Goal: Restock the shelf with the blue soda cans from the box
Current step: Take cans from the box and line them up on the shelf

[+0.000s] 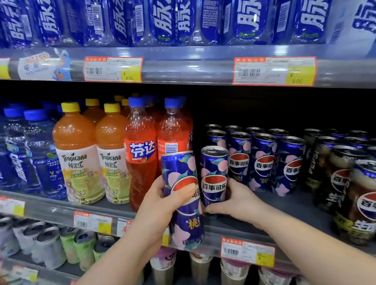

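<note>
My left hand [159, 210] grips a tall blue soda can [184, 214] with a peach pattern, held upright in front of the middle shelf's edge. My right hand [235, 203] grips a second blue can [214, 174] low down, and that can stands on the grey middle shelf [287, 210]. Behind it stand rows of several matching blue cans [263, 160]. The box is out of view.
Left of the cans stand red soda bottles [140, 151], orange juice bottles [77, 150] and blue water bottles [42, 156]. Dark cola cans [368, 194] fill the shelf's right side. Blue bottles line the shelf above, pale cans and cups the shelves below. Price tags [248, 250] hang on the edges.
</note>
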